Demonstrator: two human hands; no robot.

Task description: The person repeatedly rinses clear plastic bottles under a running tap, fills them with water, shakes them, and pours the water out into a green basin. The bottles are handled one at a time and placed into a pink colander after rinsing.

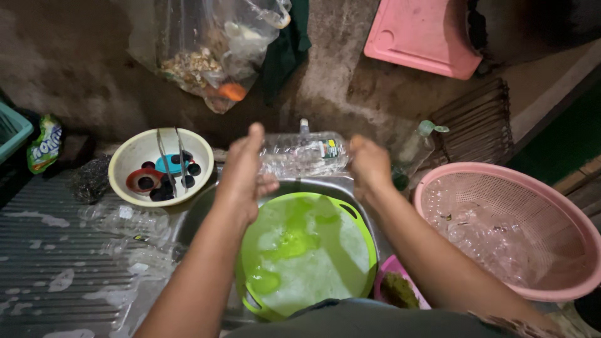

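Both my hands hold a clear plastic bottle sideways above the sink. My left hand grips its left end and my right hand grips its right end. Directly below sits a green basin full of soapy water, inside the metal sink.
A cream bowl with lids and tongs stands at the left. Clear bottles lie on the wet draining board. A pink basket with more bottles is at the right. A small pink tub, a dish-soap bottle and a hanging plastic bag are nearby.
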